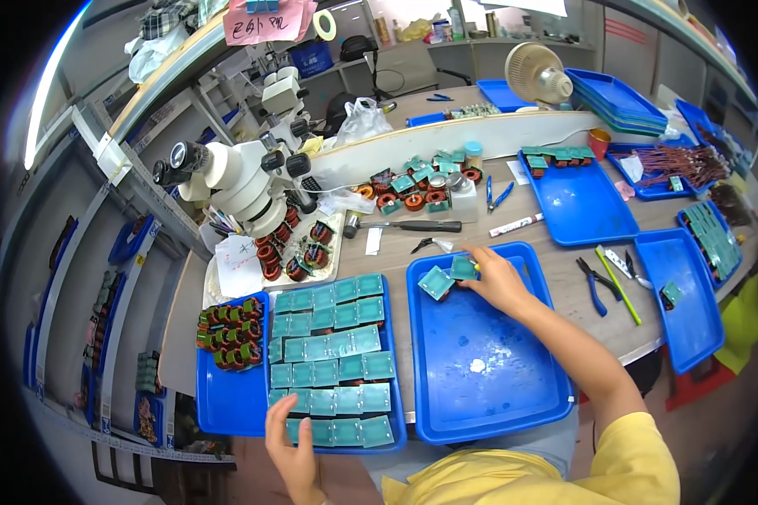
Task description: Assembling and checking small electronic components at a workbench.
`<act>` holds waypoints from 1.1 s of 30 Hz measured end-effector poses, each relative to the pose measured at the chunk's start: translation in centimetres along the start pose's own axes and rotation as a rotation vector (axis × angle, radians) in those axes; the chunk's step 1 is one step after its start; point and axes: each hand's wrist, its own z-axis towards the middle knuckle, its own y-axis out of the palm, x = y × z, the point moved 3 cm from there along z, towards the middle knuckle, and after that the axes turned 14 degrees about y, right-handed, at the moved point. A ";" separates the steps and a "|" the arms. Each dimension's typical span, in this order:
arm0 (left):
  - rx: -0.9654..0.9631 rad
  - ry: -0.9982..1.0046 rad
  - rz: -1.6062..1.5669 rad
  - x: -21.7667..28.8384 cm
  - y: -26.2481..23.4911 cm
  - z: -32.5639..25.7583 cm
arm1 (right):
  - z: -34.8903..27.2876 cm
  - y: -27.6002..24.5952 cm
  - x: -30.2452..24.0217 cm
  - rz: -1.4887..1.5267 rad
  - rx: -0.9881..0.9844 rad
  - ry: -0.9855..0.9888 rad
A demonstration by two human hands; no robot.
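My right hand (495,284) reaches into the blue tray (488,426) in front of me. Its fingers are closed on a coil part with a green square board (462,268) near the tray's far edge. A second green-board coil part (435,284) sits just to the left of it, tilted. My left hand (291,448), thumb and fingers apart and holding nothing, is over the near left corner of another blue tray (400,370). Rows of green-board parts (315,348) fill that tray.
At far left, a blue tray (227,409) holds wound coils (230,335). A microscope (236,177) stands behind it. Beyond my right hand lie a marker (516,225), blue pliers (502,196) and a black-handled tool (427,225). More pliers (597,286) lie right of the middle tray.
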 end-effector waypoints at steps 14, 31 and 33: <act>-0.193 -0.090 -0.777 9.7 13.0 -0.6 | -16.2 -8.5 -9.9 0.562 -0.125 -0.166; -0.312 -0.423 -1.345 9.7 12.4 -3.2 | -17.0 -7.3 -7.3 0.735 -0.363 -0.085; -0.302 -0.453 -1.364 9.5 12.6 -3.5 | -17.1 -6.8 -6.8 0.767 -0.320 -0.024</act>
